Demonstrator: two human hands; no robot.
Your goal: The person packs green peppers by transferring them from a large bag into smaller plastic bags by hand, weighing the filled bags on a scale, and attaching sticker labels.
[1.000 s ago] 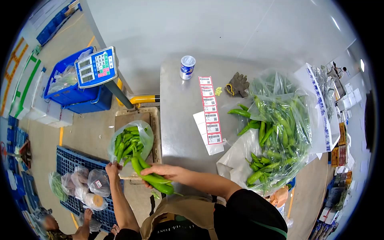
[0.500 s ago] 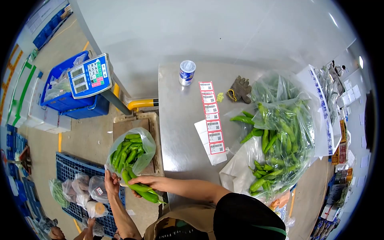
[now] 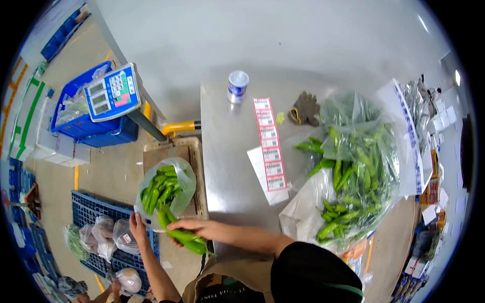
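A clear plastic bag [image 3: 184, 174] of green peppers [image 3: 160, 189] sits on the scale platform [image 3: 198, 199], its mouth turned toward me. At the bag's near left edge, my left hand [image 3: 137, 227] has its fingers closed on the plastic. My right hand [image 3: 194, 229] is wrapped round a few long green peppers [image 3: 191, 244] just in front of the bag mouth. Their far ends reach the bag's opening.
The steel table [image 3: 227, 166] holds a can [image 3: 237, 87], a label strip [image 3: 269, 144], a glove [image 3: 306, 109] and a big pepper bag [image 3: 371, 166]. A scale display [image 3: 112, 93] stands at left, above blue crates [image 3: 103, 129]. A co-worker's hand [image 3: 115, 287] is at lower left.
My hands keep their holds, with the right hand and its peppers shifted only slightly. At lower left, the co-worker's hands and a bag have moved down. The view has shifted a little.
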